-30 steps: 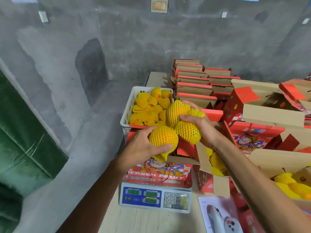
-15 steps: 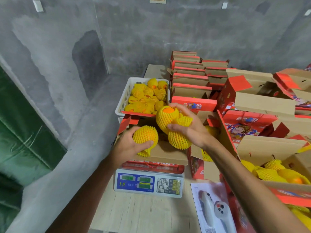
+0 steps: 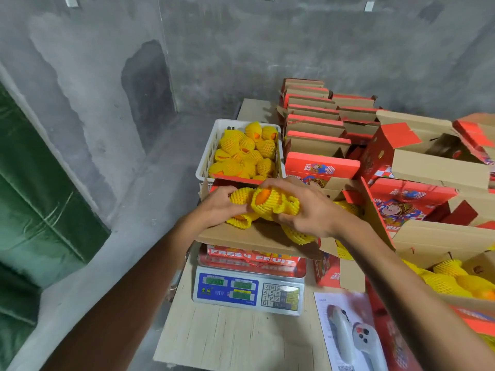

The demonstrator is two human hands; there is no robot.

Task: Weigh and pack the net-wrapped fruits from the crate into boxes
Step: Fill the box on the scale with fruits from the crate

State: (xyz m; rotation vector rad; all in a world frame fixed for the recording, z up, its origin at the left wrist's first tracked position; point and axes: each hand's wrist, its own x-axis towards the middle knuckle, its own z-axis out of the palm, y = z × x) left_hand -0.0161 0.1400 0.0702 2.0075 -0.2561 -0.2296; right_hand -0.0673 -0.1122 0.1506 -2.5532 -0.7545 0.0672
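remote (image 3: 353,341): white, lies on a paper sheet at near right of table (image 3: 227,341). Untouched, same spot as 1 s ago.
scale (image 3: 247,293): near centre, display lit, digits too blurry to read. Red box (image 3: 254,257) sits on its pan, flaps open.
L hand (image 3: 217,207): was holding its fruit up and apart 1 s ago; now down over the box mouth, fingers clenched round one netted fruit (image 3: 241,210).
R hand (image 3: 308,207): had 2 fruits held high; now lowered too, fingers wrapped over them (image 3: 273,203), a third net end showing below the palm. Orange skin peeks thru one net.
change: both hands have come together and dropped to flap level, fruits touching each other. Nothing let go yet.
meaning: imo this is the load step, batch going into the box on the scale, then weight check. Can't tell if any fruit already rests on the box floor, flap hides it.
R boxes (image 3: 439,274): open, netted fruit inside, so packing is partway thru.
crate (image 3: 211,153): white, just behind the scale box, plenty of fruit left in it => lots more rounds to go.
far stack (image 3: 313,124): red/brown cartons behind crate, against wall.
risk: 3 fruits in 2 hands, nets slippery-looking, one could roll off the flap.
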